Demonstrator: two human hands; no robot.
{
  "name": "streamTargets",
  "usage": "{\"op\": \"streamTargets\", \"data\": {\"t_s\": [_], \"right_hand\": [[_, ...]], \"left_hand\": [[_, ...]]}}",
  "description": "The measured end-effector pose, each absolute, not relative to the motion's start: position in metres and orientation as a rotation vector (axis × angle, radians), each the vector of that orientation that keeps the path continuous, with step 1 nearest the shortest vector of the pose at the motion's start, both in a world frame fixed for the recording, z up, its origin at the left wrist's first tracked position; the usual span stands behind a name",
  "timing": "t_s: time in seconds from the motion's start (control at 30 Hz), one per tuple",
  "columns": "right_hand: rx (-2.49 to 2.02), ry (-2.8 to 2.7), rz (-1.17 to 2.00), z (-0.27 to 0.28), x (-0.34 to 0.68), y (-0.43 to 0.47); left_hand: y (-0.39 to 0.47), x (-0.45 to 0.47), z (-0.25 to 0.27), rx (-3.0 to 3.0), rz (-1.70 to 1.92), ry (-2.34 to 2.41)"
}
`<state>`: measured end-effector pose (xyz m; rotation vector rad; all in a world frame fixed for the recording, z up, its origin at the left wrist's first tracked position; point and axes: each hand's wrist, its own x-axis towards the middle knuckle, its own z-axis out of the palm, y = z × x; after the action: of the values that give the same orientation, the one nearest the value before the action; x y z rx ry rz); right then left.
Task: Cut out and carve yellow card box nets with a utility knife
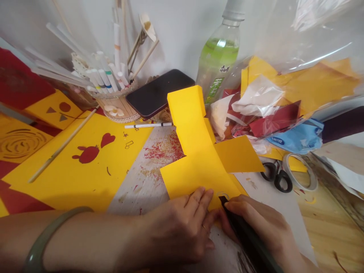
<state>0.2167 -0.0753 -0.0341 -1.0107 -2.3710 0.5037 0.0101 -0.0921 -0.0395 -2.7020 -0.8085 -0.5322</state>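
Both hands worked near centre: the left hand (pixel 182 223), spread without clasping, rested on the yellow cut-out (pixel 196 144) lying mid-scene, apparently to prevent slipping; the right hand (pixel 264 223) was wrapped round a black tool (pixel 250 237), probably for control, its tip (pixel 223 200) at the near end.

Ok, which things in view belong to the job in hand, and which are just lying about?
In use: yellow card, under left hand; black tool, in right hand.
Seemingly just lying about: phone, bottle, scissors, tape, stick, blue packet.
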Motion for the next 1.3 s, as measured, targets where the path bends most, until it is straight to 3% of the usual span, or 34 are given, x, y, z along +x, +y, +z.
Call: {"op": "streamTargets", "data": {"t_s": [0.33,1.3], "right_hand": [[-0.943,-2.442,0.731,-0.019,0.222,-0.064],[-0.609,-2.678,0.862,-0.015,0.238,-0.048]], "left_hand": [[-0.089,0.009,-0.036,-2.692,-0.511,-0.787],[-0.069,-0.005,-0.022,-2.951,-0.444,-0.686]]}}
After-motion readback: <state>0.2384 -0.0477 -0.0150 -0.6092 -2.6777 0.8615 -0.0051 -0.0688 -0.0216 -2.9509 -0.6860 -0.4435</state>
